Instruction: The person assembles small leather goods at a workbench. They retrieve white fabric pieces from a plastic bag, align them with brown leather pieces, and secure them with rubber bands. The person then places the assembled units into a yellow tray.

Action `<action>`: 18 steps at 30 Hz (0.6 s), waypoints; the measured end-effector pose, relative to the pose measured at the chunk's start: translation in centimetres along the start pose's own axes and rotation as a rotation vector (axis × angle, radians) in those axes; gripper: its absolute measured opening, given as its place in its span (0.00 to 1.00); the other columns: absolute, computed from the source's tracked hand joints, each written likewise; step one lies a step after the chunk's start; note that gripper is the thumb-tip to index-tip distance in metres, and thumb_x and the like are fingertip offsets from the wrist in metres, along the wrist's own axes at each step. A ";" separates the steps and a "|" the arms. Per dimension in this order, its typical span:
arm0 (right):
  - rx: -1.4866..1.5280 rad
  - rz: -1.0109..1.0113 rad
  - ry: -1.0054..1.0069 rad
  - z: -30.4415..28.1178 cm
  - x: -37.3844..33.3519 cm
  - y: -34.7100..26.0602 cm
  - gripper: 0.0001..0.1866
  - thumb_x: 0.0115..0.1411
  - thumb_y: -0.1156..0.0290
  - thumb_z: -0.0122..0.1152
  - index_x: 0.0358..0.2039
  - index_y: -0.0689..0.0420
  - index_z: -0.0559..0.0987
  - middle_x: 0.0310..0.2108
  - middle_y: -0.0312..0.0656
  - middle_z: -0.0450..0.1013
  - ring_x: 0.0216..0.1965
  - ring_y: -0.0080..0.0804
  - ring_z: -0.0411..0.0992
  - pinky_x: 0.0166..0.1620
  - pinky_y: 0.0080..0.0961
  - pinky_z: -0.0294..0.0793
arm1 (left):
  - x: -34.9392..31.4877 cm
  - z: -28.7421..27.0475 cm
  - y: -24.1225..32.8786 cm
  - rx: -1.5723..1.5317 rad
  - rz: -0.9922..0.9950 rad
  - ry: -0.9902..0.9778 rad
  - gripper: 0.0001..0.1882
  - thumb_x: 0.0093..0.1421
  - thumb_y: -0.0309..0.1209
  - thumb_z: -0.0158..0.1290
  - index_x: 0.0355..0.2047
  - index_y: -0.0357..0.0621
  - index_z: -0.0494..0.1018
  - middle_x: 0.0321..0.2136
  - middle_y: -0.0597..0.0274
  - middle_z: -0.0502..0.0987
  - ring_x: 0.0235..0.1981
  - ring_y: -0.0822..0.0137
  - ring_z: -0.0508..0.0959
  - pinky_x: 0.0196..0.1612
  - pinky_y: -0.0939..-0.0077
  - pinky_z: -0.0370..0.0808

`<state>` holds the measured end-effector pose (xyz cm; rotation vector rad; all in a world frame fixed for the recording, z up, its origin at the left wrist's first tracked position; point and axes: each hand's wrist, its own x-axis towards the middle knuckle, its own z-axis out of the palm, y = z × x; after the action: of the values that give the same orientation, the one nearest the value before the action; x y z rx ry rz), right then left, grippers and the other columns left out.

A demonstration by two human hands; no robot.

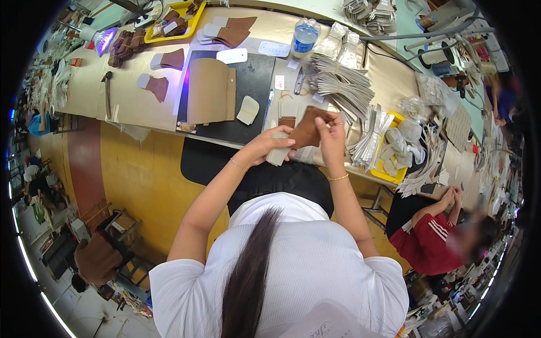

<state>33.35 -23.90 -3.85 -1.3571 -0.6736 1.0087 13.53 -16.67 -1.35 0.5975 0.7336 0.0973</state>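
Note:
My right hand point(332, 135) pinches a brown leather piece point(307, 128) by its right side, just over the table's front edge. Beside it, my left hand point(265, 145) is closed on a small stack of pale grey pieces point(277, 150), its fingertips near the leather's lower left corner. Whether those fingertips also grip the leather is hard to tell. A smaller brown piece point(287, 121) lies on the table behind my hands. To the left, a pale stack of cut pieces point(248, 110) rests on a black mat point(253, 73), with a blue pen point(269, 101) at the mat's right edge.
A tan board point(208, 93) covers part of the mat. Bundled grey strips point(341, 84), a water bottle point(305, 36) and thread snips point(300, 80) stand or lie farther back. At right is a yellow tray point(394, 174); beyond it a person in red point(428, 242) sits working. A hammer point(107, 93) lies far left.

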 end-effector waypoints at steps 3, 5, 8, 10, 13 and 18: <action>-0.011 0.102 -0.047 -2.8 2.2 1.9 0.18 0.64 0.76 0.55 0.53 0.57 0.65 0.45 0.40 0.70 0.47 0.23 0.68 0.51 0.21 0.68 | -0.5 -1.8 -1.9 -0.320 0.082 -0.021 0.23 0.59 0.35 0.55 0.53 0.41 0.65 0.45 0.44 0.73 0.41 0.57 0.79 0.47 0.63 0.78; -0.052 0.337 -0.159 -3.6 2.7 1.0 0.25 0.64 0.78 0.53 0.60 0.54 0.59 0.54 0.43 0.65 0.52 0.28 0.65 0.54 0.25 0.66 | -1.7 -2.8 -2.9 -0.517 0.107 -0.044 0.25 0.59 0.37 0.53 0.55 0.43 0.63 0.47 0.40 0.72 0.42 0.52 0.78 0.48 0.58 0.77; -0.299 0.216 -0.282 -4.9 4.1 5.4 0.30 0.62 0.79 0.53 0.63 0.53 0.57 0.57 0.46 0.64 0.55 0.33 0.64 0.57 0.28 0.64 | -2.9 -3.7 -4.5 -0.615 0.175 -0.102 0.27 0.58 0.37 0.54 0.56 0.45 0.62 0.47 0.39 0.72 0.43 0.52 0.78 0.48 0.57 0.77; -0.472 0.130 -0.310 -4.6 4.8 7.0 0.30 0.61 0.80 0.53 0.63 0.53 0.58 0.57 0.49 0.65 0.57 0.41 0.64 0.60 0.30 0.61 | -3.6 -4.2 -5.4 -0.676 0.201 -0.101 0.27 0.57 0.33 0.54 0.56 0.47 0.61 0.47 0.39 0.72 0.44 0.51 0.77 0.49 0.56 0.77; -0.604 0.046 -0.316 -3.5 5.2 7.5 0.29 0.58 0.82 0.55 0.60 0.53 0.64 0.60 0.50 0.61 0.58 0.49 0.61 0.61 0.33 0.60 | -4.3 -4.5 -6.3 -0.705 0.230 -0.010 0.25 0.58 0.29 0.54 0.55 0.46 0.61 0.45 0.40 0.72 0.44 0.51 0.77 0.49 0.56 0.77; -1.236 -0.389 -0.096 -1.7 4.2 7.0 0.25 0.53 0.79 0.59 0.54 0.53 0.71 0.51 0.46 0.66 0.51 0.47 0.63 0.55 0.42 0.63 | -4.9 -4.8 -7.1 -0.676 0.261 0.150 0.18 0.58 0.27 0.54 0.49 0.45 0.66 0.43 0.41 0.74 0.42 0.52 0.78 0.47 0.57 0.78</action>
<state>35.34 -21.54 -11.53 -2.0769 -1.7140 0.2637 5.85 -21.67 -5.09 0.0335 0.7107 0.6117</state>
